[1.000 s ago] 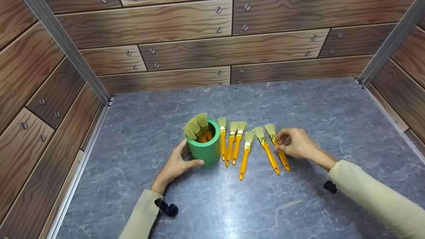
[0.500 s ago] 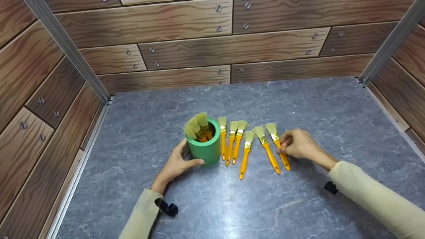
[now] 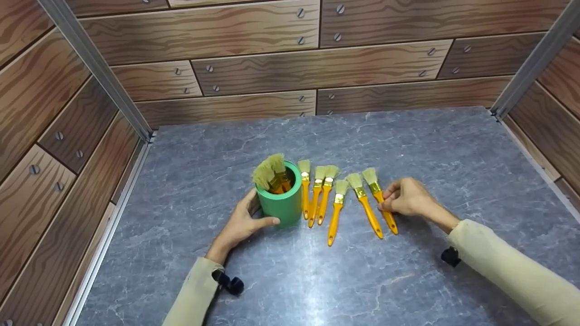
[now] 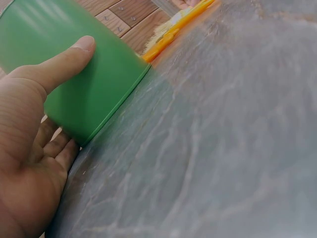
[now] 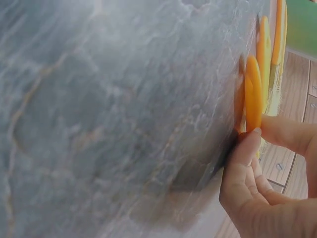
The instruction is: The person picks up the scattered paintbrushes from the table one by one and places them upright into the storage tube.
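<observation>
My left hand [image 3: 242, 220] holds a green cylindrical cup [image 3: 282, 208], thumb across the front and fingers behind its left side. Paintbrushes [image 3: 272, 173] stand in the cup, bristles up and leaning left over the rim. My right hand [image 3: 408, 197] pinches the orange handle of the rightmost paintbrush [image 3: 389, 219], which lies at the end of the row. The right wrist view shows thumb and fingertips meeting on this handle [image 5: 253, 91], low over the table. In the left wrist view, the cup's base [image 4: 106, 116] sits on the tabletop.
Between the cup and my right hand, several more paintbrushes lie on the marbled grey table [image 3: 217, 154], bristles toward the back, including one set nearer me [image 3: 334, 224]. Wood-patterned panels [image 3: 253, 68] with metal corner posts [image 3: 97, 72] enclose the back and sides.
My right hand has shifted slightly right along with its grip on the rightmost paintbrush's handle, uncovering more of its metal band. The left hand and cup stay in place.
</observation>
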The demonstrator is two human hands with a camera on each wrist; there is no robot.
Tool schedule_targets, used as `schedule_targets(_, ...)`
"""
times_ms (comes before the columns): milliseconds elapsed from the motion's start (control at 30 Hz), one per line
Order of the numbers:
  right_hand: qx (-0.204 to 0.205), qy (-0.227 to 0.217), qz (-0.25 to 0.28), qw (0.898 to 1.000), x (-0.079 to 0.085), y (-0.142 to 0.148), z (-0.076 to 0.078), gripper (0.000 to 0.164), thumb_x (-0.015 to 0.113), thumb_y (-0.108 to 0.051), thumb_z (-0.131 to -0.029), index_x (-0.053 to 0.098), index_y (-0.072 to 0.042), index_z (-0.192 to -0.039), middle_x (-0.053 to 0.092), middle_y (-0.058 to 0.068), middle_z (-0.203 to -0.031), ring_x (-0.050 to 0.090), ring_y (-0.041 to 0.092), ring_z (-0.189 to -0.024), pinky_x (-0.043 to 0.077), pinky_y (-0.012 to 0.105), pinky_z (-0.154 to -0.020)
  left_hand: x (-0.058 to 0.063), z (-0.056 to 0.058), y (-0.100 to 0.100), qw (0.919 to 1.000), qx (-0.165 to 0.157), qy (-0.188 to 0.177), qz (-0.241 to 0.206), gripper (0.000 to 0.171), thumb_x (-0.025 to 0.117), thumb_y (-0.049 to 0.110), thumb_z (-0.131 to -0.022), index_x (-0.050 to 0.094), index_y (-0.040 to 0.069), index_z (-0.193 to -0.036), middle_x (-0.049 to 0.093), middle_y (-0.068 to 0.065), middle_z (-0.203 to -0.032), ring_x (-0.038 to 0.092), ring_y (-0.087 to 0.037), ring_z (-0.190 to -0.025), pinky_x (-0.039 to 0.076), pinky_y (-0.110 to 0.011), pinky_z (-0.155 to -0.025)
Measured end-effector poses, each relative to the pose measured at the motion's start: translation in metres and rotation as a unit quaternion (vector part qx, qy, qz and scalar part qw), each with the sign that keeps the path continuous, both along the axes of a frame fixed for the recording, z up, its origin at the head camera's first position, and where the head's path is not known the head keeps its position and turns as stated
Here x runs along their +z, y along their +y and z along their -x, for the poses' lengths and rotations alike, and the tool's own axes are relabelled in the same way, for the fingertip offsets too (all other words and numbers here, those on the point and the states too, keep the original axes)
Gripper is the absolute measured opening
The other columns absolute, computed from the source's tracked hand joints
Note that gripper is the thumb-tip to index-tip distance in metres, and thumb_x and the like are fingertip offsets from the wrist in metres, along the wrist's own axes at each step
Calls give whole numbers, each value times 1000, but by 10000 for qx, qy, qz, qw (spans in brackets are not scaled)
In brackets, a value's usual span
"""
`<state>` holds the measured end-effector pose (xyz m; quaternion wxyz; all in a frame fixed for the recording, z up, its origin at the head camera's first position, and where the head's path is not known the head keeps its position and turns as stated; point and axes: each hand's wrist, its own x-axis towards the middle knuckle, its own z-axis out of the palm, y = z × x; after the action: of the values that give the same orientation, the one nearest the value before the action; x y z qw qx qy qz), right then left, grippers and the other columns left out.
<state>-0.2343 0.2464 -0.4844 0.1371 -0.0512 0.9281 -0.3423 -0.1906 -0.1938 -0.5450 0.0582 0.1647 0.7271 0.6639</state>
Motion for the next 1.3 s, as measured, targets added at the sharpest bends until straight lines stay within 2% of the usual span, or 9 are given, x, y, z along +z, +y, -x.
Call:
schedule_targets(233, -107, -350, 267, 9990, 4, -1, 3, 36, 92, -21, -83, 75, 1, -107, 79, 4, -87, 68, 12, -76, 58, 24, -68, 3, 1, 0, 10000, -22, 42, 29, 102, 94, 16, -84, 34, 26, -167, 45, 2, -167, 39, -20, -158, 31, -41, -132)
schedule_targets(400, -186, -413, 598, 9972, 9, 0, 4, 36, 90, -19, -85, 72, 2, -109, 76, 5, -91, 66, 12, -78, 58, 23, -67, 4, 3, 0, 10000, -9, 14, 67, 103, 94, 17, -84, 34, 25, -168, 46, 1, -167, 40, -21, -157, 32, -41, -132)
schedule_targets(600, -1, -235, 1056, 9941, 17, -1, 2, 35, 84, -15, -91, 69, 4, -116, 71, 7, -99, 65, 13, -85, 60, 22, -72, 3, 2, 0, 9998, -3, 4, 205, 105, 94, 21, -85, 31, 26, -169, 44, -1, -168, 38, -23, -158, 30, -45, -133)
schedule_targets(900, 356, 163, 1803, 9828, 40, -7, -2, 31, 81, -11, -95, 70, 7, -118, 73, 14, -106, 72, 15, -92, 67, 32, -85, 1, 1, -1, 9999, 34, -6, 143, 104, 94, 18, -85, 32, 24, -168, 44, -2, -168, 38, -25, -159, 29, -46, -133)
schedule_targets(1033, 384, 170, 2150, 9757, 48, -13, -1, 32, 81, -8, -95, 69, 9, -119, 73, 18, -109, 75, 17, -93, 67, 35, -89, 1, 1, -1, 9999, 29, 12, 130, 102, 94, 19, -85, 34, 25, -167, 46, 0, -167, 40, -22, -157, 30, -44, -132)
schedule_targets(1133, 382, 171, 2302, 9722, 52, -20, -1, 32, 81, -6, -95, 68, 10, -118, 72, 20, -109, 76, 17, -92, 67, 36, -89, 1, 0, 0, 9999, 22, 18, 146, 101, 93, 19, -85, 35, 28, -167, 47, 3, -165, 41, -20, -156, 31, -42, -132)
schedule_targets(1300, 452, 471, 2475, 9667, 53, -33, -2, 29, 80, -2, -94, 69, 12, -116, 74, 18, -104, 75, 15, -88, 67, 32, -86, 1, 0, 0, 9998, 50, 16, 192, 101, 94, 21, -85, 35, 28, -167, 47, 3, -165, 41, -20, -156, 31, -42, -132)
